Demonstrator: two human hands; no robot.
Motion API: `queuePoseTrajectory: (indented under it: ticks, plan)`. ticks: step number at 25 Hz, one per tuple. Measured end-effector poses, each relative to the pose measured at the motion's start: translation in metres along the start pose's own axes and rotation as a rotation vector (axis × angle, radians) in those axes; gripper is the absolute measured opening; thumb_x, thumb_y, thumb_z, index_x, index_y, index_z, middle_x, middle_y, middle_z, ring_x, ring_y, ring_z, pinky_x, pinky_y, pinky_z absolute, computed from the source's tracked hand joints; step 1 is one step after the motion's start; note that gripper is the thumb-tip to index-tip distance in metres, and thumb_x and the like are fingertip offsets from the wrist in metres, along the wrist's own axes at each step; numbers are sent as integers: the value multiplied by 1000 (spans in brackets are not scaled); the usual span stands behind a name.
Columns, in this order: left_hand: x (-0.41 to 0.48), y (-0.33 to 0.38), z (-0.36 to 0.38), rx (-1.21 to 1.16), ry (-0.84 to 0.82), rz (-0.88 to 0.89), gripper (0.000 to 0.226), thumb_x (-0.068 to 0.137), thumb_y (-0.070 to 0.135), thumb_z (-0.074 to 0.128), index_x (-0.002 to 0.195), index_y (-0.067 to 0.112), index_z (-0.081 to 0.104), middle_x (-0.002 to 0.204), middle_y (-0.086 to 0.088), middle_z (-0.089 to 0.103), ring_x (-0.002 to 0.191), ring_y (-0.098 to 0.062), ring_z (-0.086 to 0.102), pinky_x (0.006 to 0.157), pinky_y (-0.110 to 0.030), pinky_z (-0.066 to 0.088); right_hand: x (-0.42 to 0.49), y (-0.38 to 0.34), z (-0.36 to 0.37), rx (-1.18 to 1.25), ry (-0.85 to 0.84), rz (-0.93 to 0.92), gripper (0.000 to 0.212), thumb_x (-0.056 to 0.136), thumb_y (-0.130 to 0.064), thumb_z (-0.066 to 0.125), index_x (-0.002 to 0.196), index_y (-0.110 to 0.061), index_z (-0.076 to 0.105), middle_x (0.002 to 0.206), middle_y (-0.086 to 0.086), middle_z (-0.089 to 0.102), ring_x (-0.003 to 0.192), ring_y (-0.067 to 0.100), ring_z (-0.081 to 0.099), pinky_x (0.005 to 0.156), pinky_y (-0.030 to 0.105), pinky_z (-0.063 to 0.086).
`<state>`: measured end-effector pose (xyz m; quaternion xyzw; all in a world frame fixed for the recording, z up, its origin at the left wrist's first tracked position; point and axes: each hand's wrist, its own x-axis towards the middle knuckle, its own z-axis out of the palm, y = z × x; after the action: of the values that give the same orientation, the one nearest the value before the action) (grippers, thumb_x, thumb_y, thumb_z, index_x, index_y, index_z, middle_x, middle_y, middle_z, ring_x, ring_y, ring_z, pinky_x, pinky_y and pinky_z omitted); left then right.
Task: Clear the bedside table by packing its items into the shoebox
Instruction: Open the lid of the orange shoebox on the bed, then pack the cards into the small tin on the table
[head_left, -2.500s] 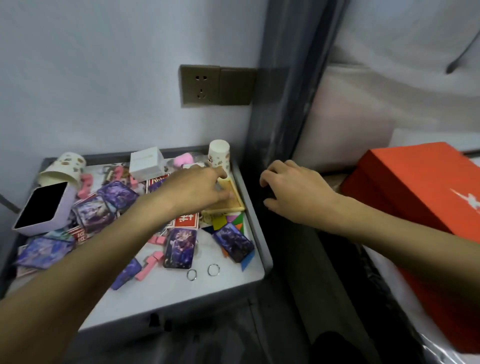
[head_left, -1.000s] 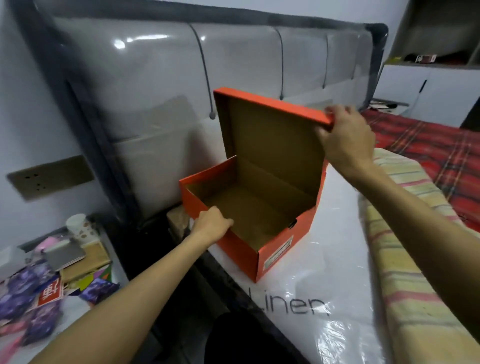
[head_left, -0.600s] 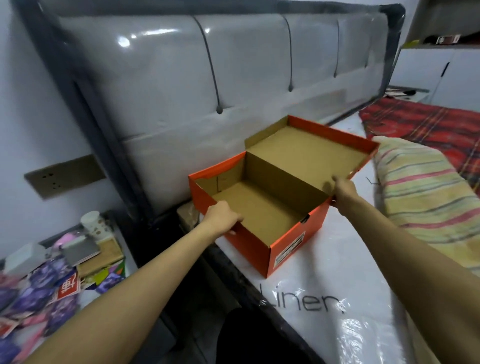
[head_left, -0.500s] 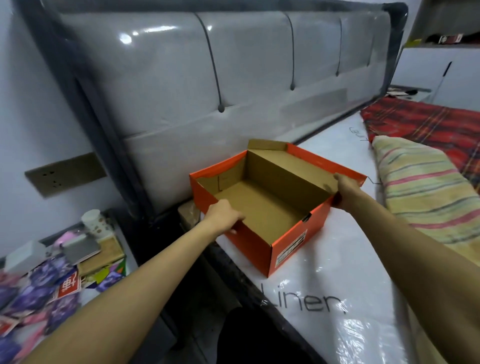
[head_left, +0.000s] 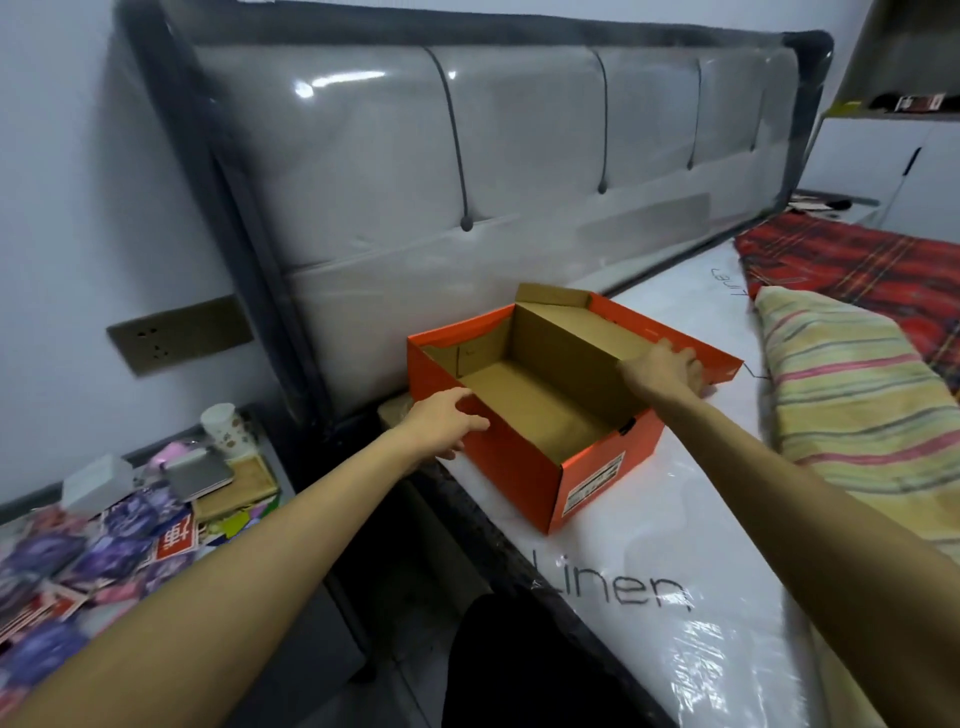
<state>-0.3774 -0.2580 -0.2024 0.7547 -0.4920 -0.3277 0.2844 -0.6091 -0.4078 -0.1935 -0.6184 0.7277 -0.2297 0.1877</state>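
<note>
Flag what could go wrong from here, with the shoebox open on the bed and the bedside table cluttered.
1. The orange cardboard shoebox sits near the edge of the plastic-wrapped mattress; on that slick film it could slide into the dark gap.
2. The purple picture cards on the grey bedside table must cross that gap, so some may drop.
3. The hinged lid under the right hand may spring up once released.
</note>
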Motion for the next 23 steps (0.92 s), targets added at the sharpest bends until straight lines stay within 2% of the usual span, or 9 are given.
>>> queuePoseTrajectory:
  ticks: [1, 3, 7, 10, 13, 15, 17, 20, 23]
  plan:
    - [-8, -3, -8, 3, 11, 6, 64, 90, 31, 67, 148, 25, 40, 123, -2, 55, 87, -21, 69, 66, -31, 58, -12, -11, 1, 3, -65, -92, 50, 85, -33, 58, 125, -4, 51, 123, 17, 51, 112, 35, 49, 95, 42, 39]
    - [-26, -11, -26, -6, 20, -4, 58, 91, 31, 66, 145, 21, 45, 128, -3, 55, 84, -23, 68, 68, -33, 56, -41, -40, 5, 12, -166, -280, 38, 86, -31, 55, 114, -6, 59, 116, 15, 61, 105, 34, 57, 93, 46, 48]
    - [-69, -45, -72, -27, 16, -47, 37, 93, 32, 63, 128, 18, 58, 117, -8, 66, 78, -21, 68, 62, -26, 51, -113, -112, 22, 5, -267, -611, 33, 86, -28, 59, 110, -6, 66, 113, 14, 67, 104, 34, 62, 88, 45, 52]
    - [-107, -87, -119, -70, 119, -87, 24, 95, 28, 62, 116, 16, 62, 105, -6, 66, 74, -21, 66, 61, -25, 49, -173, -166, 54, -35, -390, -835, 25, 85, -27, 62, 103, -12, 71, 112, 12, 69, 106, 31, 63, 89, 38, 51]
    - [-142, -147, -169, -111, 279, -148, 20, 95, 24, 63, 108, 9, 67, 93, -10, 65, 67, -22, 62, 56, -23, 48, -232, -216, 99, -76, -576, -958, 21, 85, -25, 66, 103, -16, 72, 107, 6, 72, 97, 21, 64, 82, 25, 47]
    - [-162, -183, -196, -126, 368, -188, 16, 93, 23, 64, 102, 11, 69, 90, -10, 68, 63, -20, 61, 52, -21, 48, -265, -241, 129, -99, -668, -1026, 23, 86, -24, 66, 106, -15, 71, 108, 5, 71, 99, 20, 63, 84, 26, 46]
    - [-184, -226, -224, -166, 458, -247, 14, 93, 22, 63, 102, 12, 69, 91, -11, 71, 66, -22, 63, 59, -26, 50, -301, -269, 166, -137, -727, -1092, 24, 86, -22, 65, 107, -12, 71, 109, 8, 71, 101, 22, 63, 86, 30, 48]
    - [-212, -288, -256, -253, 624, -323, 6, 93, 22, 64, 93, 18, 68, 88, -11, 71, 68, -26, 65, 70, -35, 53, -347, -296, 211, -187, -799, -1181, 24, 87, -20, 64, 108, -12, 71, 112, 8, 70, 102, 22, 63, 87, 28, 45]
    - [-236, -348, -270, -397, 824, -384, 9, 94, 24, 61, 93, 18, 69, 81, -3, 70, 61, -19, 65, 62, -29, 52, -381, -308, 258, -196, -837, -1275, 23, 87, -20, 66, 110, -17, 71, 109, 5, 72, 94, 14, 65, 81, 23, 47]
